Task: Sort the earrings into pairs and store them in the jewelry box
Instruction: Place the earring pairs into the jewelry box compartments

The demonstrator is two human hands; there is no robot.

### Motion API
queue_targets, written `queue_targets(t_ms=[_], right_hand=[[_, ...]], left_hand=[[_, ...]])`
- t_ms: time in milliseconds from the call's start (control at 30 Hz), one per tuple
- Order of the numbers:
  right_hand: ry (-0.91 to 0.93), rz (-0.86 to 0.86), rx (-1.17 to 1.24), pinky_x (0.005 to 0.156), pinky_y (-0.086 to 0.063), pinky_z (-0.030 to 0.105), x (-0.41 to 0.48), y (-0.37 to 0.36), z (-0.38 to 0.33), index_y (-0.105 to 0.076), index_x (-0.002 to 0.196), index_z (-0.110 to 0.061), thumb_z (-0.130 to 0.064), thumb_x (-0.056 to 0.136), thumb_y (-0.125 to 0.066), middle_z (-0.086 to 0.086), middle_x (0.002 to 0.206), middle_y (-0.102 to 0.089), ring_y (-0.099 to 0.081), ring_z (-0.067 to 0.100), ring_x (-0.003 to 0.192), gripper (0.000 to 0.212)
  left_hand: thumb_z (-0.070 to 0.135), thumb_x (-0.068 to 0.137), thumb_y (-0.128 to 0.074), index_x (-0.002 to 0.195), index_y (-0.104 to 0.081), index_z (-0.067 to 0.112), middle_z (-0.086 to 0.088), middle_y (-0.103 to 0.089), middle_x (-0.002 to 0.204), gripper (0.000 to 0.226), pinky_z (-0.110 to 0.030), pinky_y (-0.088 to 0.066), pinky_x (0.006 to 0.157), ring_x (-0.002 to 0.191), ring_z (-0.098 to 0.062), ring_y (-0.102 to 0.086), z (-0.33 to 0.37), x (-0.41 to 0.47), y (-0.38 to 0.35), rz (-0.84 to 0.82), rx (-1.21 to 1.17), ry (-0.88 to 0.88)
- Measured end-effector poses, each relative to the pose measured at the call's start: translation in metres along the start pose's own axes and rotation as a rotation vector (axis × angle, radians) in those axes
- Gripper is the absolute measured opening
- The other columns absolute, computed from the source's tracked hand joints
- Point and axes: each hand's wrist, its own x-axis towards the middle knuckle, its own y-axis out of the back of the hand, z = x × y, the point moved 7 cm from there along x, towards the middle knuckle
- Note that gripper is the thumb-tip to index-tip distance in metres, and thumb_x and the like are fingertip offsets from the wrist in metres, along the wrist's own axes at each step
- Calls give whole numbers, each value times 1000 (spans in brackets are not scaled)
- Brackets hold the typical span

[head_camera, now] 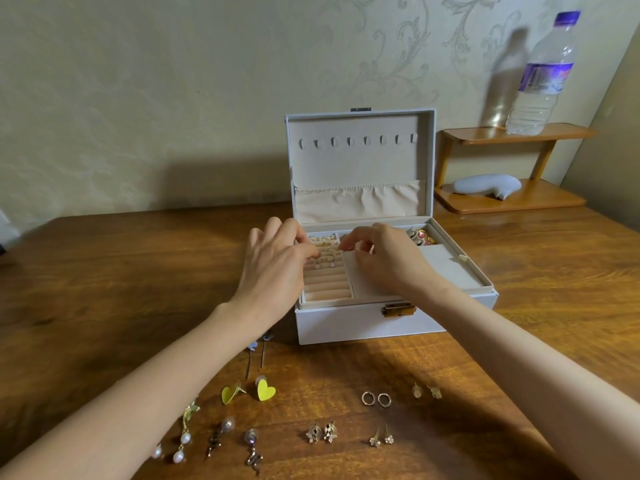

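A white jewelry box (349,323) stands open on the wooden table, its lid upright. My left hand (277,258) and my right hand (384,254) meet over the padded ring rolls (325,285) at the tray's left, fingertips pinching a small gold earring (330,251). Other gold earrings sit in the slots behind. On the table in front lie pairs: yellow hearts (266,389), small hoops (375,398), gold flowers (426,391), leaf studs (322,433), tiny studs (381,438), pearl drops (181,441), snake drops (254,452).
A wooden two-tier shelf (512,195) stands at the back right with a water bottle (540,74) on top and a grey object (485,187) below. Pink and gold jewelry (420,236) fills the box's rear right compartment. Long blue-tipped earrings (258,348) lie left of the box.
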Motion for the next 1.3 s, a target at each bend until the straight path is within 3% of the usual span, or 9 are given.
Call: queue_targets(t_ms=[200, 367, 500, 600, 700, 767, 967, 1067, 1300], right_hand=[[107, 61, -40, 73, -46, 31, -27, 13, -10, -68, 108, -28, -14, 89, -56, -2, 96, -60, -53, 15, 80, 27], [246, 160, -54, 65, -41, 27, -64, 32, -20, -69, 102, -25, -19, 86, -63, -5, 88, -59, -47, 9, 70, 18], [294, 47, 22, 60, -43, 19, -94, 31, -18, -68, 94, -28, -19, 84, -67, -13, 83, -56, -48, -2, 66, 14], [276, -99, -14, 59, -35, 14, -112, 18, -13, -67, 86, -34, -26, 81, -69, -20, 78, -52, -46, -6, 66, 10], [274, -239, -79, 60, -32, 12, -125, 6, -9, -68, 85, -36, -31, 79, -70, -22, 77, -50, -43, -10, 69, 8], [259, -301, -122, 61, -32, 11, -128, 2, -7, -68, 87, -36, -34, 79, -71, -19, 81, -52, -41, -9, 70, 9], [165, -392, -132, 71, -44, 23, -130, -4, -5, -66, 90, -33, -39, 74, -74, -16, 87, -57, -49, 2, 79, 19], [160, -402, -132, 74, -46, 28, -130, -7, -7, -64, 88, -30, -36, 73, -75, -16, 84, -56, -52, 6, 83, 20], [158, -433, -110, 64, -38, 18, -128, -11, -10, -62, 84, -30, -27, 73, -76, -19, 70, -48, -45, 2, 71, 18]], left_hand=[[-1, 86, -56, 115, -65, 20, -1, -52, 107, 37, -34, -30, 81, 101, -21, -39, 3, -3, -6, -94, 4, -30], [13, 79, -68, 107, -65, 12, -6, -57, 100, 28, -36, -43, 74, 90, -23, -52, 12, -21, 22, 56, -74, -85], [20, 82, -59, 98, -61, 14, 1, -55, 98, 17, -29, -45, 76, 91, -15, -51, 41, -50, 49, 80, -236, -170], [27, 81, -61, 91, -59, 19, 7, -53, 95, 13, -21, -41, 82, 92, -6, -47, 63, -70, 44, -45, -338, -217], [36, 86, -59, 101, -53, 25, 15, -44, 98, 20, -20, -35, 90, 97, -3, -40, 78, -84, 21, -293, -400, -221], [40, 88, -56, 107, -49, 25, 16, -35, 97, 25, -17, -28, 89, 98, -3, -33, 81, -89, 7, -363, -389, -221], [27, 89, -57, 103, -48, 20, 12, -32, 92, 18, -21, -27, 82, 99, -11, -36, 84, -90, -4, -423, -331, -215], [18, 89, -55, 89, -37, 23, 11, -32, 90, 19, -20, -24, 75, 97, -12, -38, 88, -90, -4, -439, -329, -219], [10, 87, -56, 84, -34, 21, 11, -34, 89, 25, -17, -22, 70, 94, -11, -39, 89, -89, -7, -455, -386, -201]])
